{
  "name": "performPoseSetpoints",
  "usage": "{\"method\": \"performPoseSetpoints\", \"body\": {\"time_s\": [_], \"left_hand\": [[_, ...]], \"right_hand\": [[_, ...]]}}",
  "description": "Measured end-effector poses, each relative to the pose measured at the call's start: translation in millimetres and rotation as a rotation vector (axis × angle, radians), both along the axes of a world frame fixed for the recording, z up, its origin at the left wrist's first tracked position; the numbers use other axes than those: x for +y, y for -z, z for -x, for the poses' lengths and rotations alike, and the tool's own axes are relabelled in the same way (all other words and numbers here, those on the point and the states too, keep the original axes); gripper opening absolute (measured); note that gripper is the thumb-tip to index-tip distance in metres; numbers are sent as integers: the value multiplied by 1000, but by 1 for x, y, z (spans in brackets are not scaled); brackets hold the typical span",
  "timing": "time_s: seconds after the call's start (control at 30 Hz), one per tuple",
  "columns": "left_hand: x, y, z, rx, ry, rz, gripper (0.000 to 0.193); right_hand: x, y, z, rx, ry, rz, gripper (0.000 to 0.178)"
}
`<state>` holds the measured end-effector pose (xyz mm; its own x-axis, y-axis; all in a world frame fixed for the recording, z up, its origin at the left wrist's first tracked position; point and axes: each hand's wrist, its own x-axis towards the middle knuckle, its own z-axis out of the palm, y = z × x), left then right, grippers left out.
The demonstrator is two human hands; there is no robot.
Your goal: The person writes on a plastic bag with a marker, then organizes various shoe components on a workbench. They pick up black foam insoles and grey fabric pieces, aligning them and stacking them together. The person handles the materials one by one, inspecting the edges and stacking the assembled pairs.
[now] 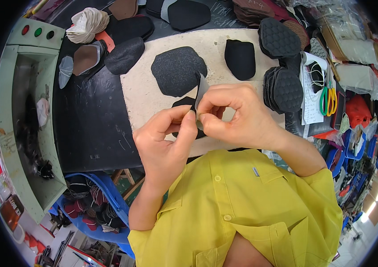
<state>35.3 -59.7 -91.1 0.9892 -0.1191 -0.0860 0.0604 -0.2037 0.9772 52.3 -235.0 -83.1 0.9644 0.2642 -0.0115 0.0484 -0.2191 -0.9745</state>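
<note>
Both hands [206, 122] pinch grey piece [201, 91].

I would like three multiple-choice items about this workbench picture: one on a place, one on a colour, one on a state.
1. Where do the scissors with green and yellow handles lie?
A. at the bench's right side
B. in the blue basket
C. on the pale board

2. What colour are the hex-patterned rubber sole pieces?
A. white
B. black
C. red

3. How is the thin grey sheet piece held?
A. lying loose
B. under one palm
C. pinched by both hands

Answers: 1 A, they rest on paper right of the pale board. 2 B, all appear black. 3 C, fingers of the left hand and right hand meet on it.
</note>
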Motion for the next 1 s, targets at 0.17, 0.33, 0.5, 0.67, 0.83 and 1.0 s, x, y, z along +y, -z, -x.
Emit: {"method": "performPoseSetpoints", "body": {"time_s": [0.17, 0.33, 0.5, 0.67, 0.83, 1.0], "left_hand": [[3, 14, -9, 375, -107, 614, 15], [1, 14, -10, 336, -34, 551, 14], [-6, 7, -3, 52, -33, 249, 17], [22, 2, -19, -33, -232, 334, 13], [23, -20, -62, -7, -176, 531, 16], [-11, 5, -71, 98, -56, 750, 20]], "right_hand": [[-6, -1, -5, 149, -9, -143, 7], [-7, 1, -4, 239, -26, -164, 8], [-3, 9, -2, 91, -14, -93, 29], [-45, -6, 1, -16, 306, -173, 14], [-173, -55, 64, -53, 496, 116, 19], [-183, -38, 141, 299, -119, 675, 22]]}}
